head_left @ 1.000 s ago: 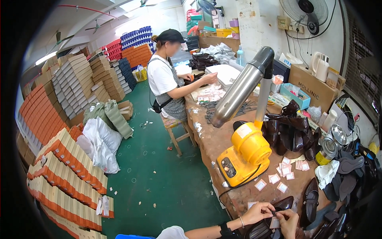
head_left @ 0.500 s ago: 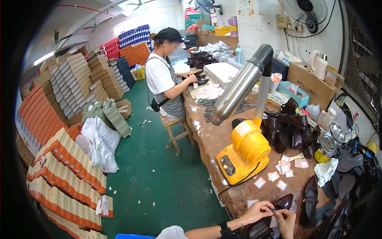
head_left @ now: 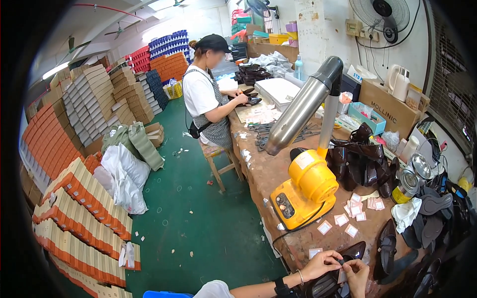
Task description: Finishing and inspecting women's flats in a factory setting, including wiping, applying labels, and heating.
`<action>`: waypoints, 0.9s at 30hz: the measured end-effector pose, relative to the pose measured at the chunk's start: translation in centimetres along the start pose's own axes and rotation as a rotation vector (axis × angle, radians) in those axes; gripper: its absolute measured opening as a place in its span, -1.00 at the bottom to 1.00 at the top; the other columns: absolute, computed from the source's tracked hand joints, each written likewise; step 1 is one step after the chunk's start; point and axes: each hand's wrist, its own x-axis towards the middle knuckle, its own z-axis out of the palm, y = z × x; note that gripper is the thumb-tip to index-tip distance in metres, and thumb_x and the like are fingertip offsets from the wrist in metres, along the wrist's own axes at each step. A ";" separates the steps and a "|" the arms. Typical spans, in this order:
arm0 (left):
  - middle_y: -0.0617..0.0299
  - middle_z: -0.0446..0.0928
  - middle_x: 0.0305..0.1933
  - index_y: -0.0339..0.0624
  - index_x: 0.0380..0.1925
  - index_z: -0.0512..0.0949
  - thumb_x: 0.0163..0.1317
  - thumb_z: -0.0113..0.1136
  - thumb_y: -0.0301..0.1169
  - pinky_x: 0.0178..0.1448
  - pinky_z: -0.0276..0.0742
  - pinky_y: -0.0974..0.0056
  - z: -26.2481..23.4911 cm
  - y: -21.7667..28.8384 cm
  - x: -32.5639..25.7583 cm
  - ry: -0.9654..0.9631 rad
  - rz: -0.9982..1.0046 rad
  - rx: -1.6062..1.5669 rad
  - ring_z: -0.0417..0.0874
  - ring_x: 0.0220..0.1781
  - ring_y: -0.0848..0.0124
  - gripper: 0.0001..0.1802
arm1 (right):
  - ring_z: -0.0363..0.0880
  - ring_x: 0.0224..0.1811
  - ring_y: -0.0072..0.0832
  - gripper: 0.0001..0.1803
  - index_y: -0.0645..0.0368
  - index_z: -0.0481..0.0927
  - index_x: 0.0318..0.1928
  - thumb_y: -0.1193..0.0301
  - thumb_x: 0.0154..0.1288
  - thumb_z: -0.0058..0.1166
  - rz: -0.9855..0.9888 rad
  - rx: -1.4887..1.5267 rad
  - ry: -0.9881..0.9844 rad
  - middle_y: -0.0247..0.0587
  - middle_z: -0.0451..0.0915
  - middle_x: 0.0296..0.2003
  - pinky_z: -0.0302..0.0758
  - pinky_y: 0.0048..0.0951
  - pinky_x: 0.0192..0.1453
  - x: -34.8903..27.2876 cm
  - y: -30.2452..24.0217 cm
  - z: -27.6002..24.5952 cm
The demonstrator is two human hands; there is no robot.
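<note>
Bottom right of the frame: both hands meet over a dark shoe [head_left: 332, 280] lying on the surface [head_left: 278, 174]. The left hand [head_left: 322, 263] and right hand [head_left: 358, 272] each pinch a small white sticker [head_left: 343, 274], grip narrow. I'd press it flat from one edge and keep the wrists low. Forearms come in from the bottom edge, fingertips nearly touching.

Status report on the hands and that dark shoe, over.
Left hand and right hand both pinching a small piece at the dark shoe on the bench edge. Yellow machine just behind; small white squares scattered alongside. Nothing blocking.
</note>
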 end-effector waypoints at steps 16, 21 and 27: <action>-0.08 0.63 -0.18 -0.06 0.03 0.39 0.20 0.20 -0.06 -0.10 0.56 -0.11 1.5 3.8 -4.0 0.011 -0.225 1.079 0.67 -0.16 -0.08 -0.51 | 0.60 -0.33 -0.55 -0.90 0.30 0.64 -0.28 0.50 0.24 0.18 -0.137 -0.145 0.466 -0.27 0.64 -0.41 0.51 -0.54 -0.21 -6.6 -0.2 -5.4; -0.07 0.60 -0.41 -0.14 -0.11 0.46 0.19 0.19 -0.44 -0.26 0.55 -0.02 0.1 3.9 -3.8 0.072 0.031 1.015 0.66 -0.33 -0.06 -0.74 | 0.55 -0.39 -0.67 -0.86 0.35 0.64 -0.22 0.53 0.23 0.19 0.185 -0.208 0.418 -0.29 0.64 -0.45 0.48 -0.59 -0.28 -10.6 -0.8 -5.7; 0.34 0.40 -0.27 -0.20 -0.20 0.47 0.23 0.17 -0.49 -0.16 0.41 0.41 -0.7 8.9 2.3 -0.058 0.305 0.814 0.42 -0.27 0.58 -0.85 | 0.72 -0.34 -0.25 -0.48 0.36 0.45 0.14 0.33 0.27 0.26 0.355 -0.302 0.390 0.04 0.68 -0.39 0.59 -0.33 -0.23 -14.4 2.4 -4.2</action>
